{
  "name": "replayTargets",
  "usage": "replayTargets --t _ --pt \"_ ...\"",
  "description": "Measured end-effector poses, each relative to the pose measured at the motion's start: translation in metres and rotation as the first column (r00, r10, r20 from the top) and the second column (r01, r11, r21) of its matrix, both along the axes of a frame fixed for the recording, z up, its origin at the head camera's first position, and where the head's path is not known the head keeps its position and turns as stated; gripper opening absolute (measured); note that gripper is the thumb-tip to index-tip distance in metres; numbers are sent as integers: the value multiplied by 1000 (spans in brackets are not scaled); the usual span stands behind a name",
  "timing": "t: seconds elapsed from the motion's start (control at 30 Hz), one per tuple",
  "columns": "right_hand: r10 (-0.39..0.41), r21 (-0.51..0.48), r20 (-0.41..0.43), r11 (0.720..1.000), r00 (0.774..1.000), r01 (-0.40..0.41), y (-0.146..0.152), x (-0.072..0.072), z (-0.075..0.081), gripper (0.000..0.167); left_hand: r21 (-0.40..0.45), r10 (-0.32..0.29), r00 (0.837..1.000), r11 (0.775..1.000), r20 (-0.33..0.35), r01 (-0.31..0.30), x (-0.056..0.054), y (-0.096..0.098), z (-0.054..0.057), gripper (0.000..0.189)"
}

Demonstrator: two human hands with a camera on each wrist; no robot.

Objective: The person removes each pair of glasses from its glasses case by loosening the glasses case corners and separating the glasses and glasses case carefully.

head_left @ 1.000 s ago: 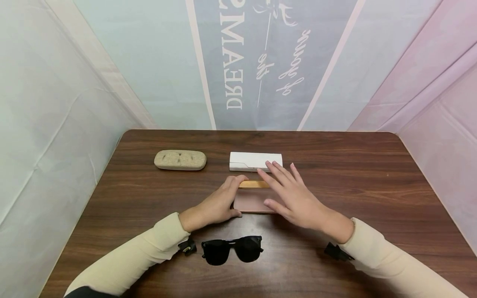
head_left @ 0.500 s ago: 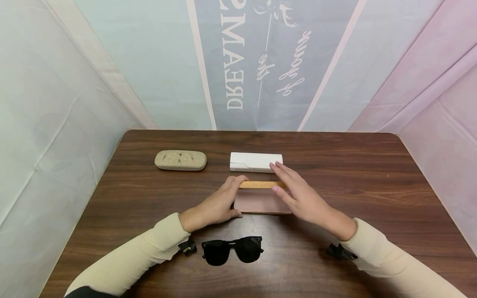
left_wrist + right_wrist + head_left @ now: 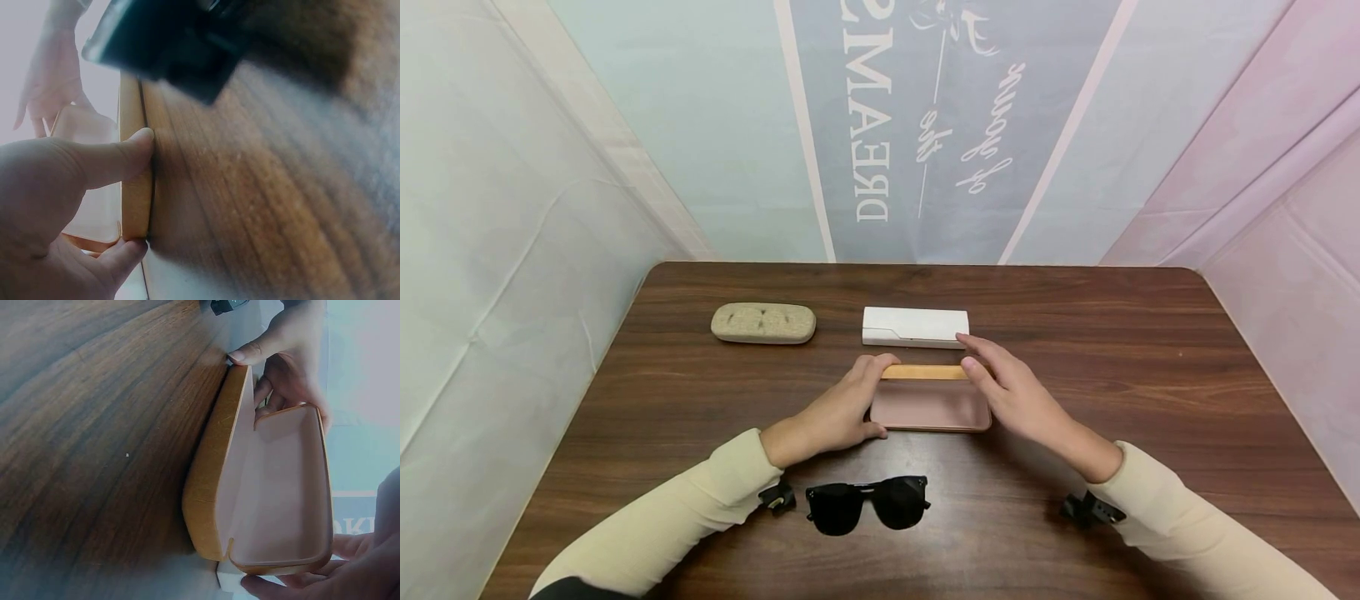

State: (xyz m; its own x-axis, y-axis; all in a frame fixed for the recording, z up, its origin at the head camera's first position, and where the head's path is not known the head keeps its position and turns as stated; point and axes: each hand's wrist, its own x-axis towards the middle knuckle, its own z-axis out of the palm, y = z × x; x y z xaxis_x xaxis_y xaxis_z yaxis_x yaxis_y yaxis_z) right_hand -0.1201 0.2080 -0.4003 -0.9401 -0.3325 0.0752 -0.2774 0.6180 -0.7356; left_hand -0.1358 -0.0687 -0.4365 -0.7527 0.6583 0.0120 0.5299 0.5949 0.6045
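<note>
Tan case (image 3: 925,407) stays held in the left grip (image 3: 838,408); right grip (image 3: 1021,398), fingers extended, has shifted right.

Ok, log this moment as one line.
left hand: holds open pink-lined glasses case | right hand: at case's right end | black sunglasses: on table, outside case

The dark wood-grained table (image 3: 1120,367) before me meets a pale blue-green backdrop (image 3: 722,150) with mirrored white lettering (image 3: 871,117). Whitish cloth (image 3: 482,217) hangs to the left, pinkish cloth (image 3: 1285,150) to the right.
</note>
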Motion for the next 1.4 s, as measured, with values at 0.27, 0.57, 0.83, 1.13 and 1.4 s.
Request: replayTargets --t 0.27,0.57,0.83,1.13,1.4 --pt "-50 22 33 999 998 50 3 -1 -8 46 3 2 1000 1000 -7 -2 0 1 0 97" --pt "-83 46 76 996 994 80 4 -4 -8 43 12 -13 1000 1000 -21 14 -1 0 -1 97" --pt "-6 79 179 997 984 -8 12 -11 -4 46 5 -14 1000 1000 -10 14 -1 0 -1 95" --pt "93 -4 321 995 943 -97 22 -20 -2 45 1 -21 1000 1000 -12 21 0 0 0 94" --pt "129 -27 332 991 934 -127 24 -22 -2 42 5 -27 999 1000 -46 27 -4 -1 -3 94"
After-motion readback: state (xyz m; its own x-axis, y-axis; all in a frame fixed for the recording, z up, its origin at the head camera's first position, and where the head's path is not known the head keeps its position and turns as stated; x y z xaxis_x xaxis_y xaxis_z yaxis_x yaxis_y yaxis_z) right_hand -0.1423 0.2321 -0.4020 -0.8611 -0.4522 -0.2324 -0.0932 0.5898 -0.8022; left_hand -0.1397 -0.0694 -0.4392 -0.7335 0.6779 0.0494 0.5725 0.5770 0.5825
